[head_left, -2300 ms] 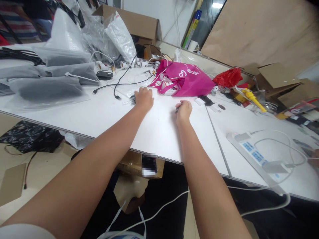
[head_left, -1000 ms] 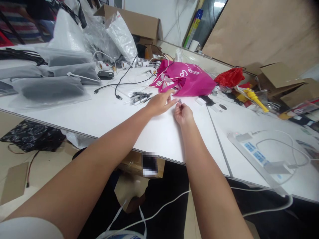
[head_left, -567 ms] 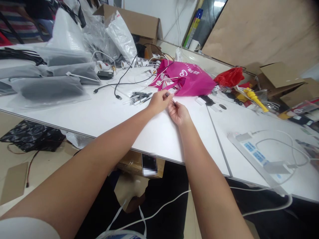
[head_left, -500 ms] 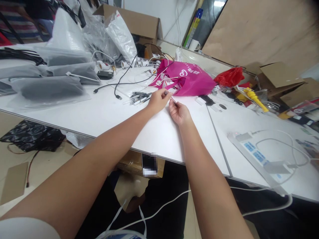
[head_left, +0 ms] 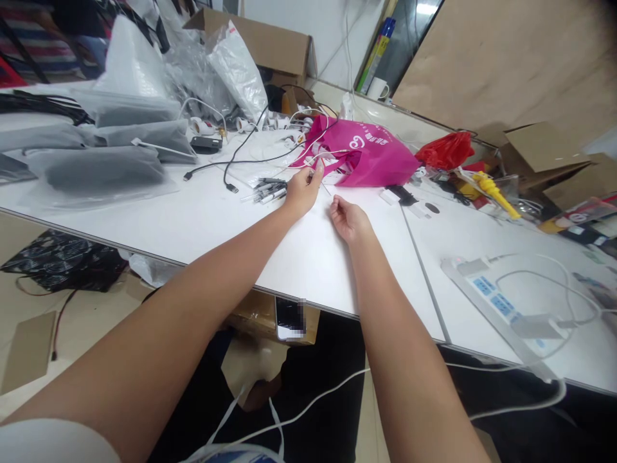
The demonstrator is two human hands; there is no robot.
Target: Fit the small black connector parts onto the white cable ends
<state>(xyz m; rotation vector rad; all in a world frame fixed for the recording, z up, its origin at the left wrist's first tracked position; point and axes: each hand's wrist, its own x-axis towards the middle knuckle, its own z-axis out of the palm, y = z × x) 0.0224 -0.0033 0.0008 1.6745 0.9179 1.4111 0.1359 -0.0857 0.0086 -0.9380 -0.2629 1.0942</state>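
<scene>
Over the white table [head_left: 216, 218], my left hand [head_left: 303, 191] is closed, thumb up, around a slim pen [head_left: 310, 176] of which only a dark bit shows. Just right of it, my right hand [head_left: 349, 218] has its fingers curled and pressed together; anything inside them is hidden. The two hands are a small gap apart. Beside my left hand lies a loose pile of several pens [head_left: 266, 190], black, grey and clear. A pink bag [head_left: 385, 157] lies on its side behind both hands, its opening toward them, with white pieces showing inside.
Grey plastic packets [head_left: 101, 170] stack up at the left. A black USB cable [head_left: 231, 161] runs left of the bag. To the right are a power strip [head_left: 501, 302] with white cords, a red bag [head_left: 446, 151] and a yellow tool [head_left: 496, 193]. Cardboard boxes [head_left: 255, 48] stand behind.
My hands have moved slightly apart. The left thumb has lifted and that hand has turned up; the dark slim piece that showed at my right fingers is out of sight.
</scene>
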